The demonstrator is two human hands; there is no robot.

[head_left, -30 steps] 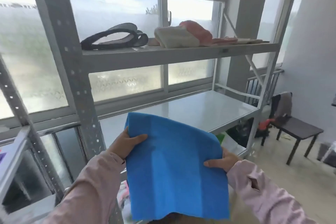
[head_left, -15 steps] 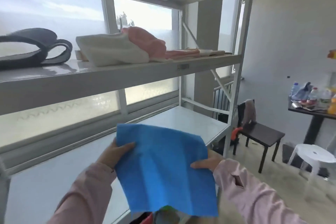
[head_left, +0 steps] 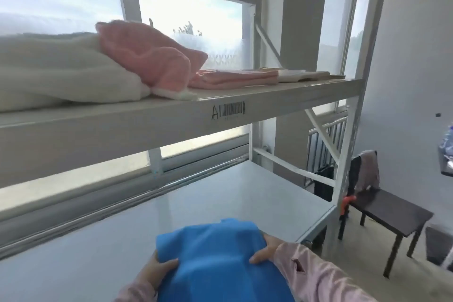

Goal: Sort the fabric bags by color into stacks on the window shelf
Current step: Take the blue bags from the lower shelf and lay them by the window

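Blue fabric bag [head_left: 220, 265] sits at the near edge of the lower window shelf [head_left: 220, 191], looking light, limp and easily creased, best held by both sides. Left hand [head_left: 153, 271] and right hand [head_left: 267, 249] each grip one side.

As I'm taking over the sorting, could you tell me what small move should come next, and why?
Probably lower the blue fabric bag, gripped by the left hand and right hand, flat onto the white lower shelf: only pink fabric and white fabric show above, so blue likely needs its own stack.
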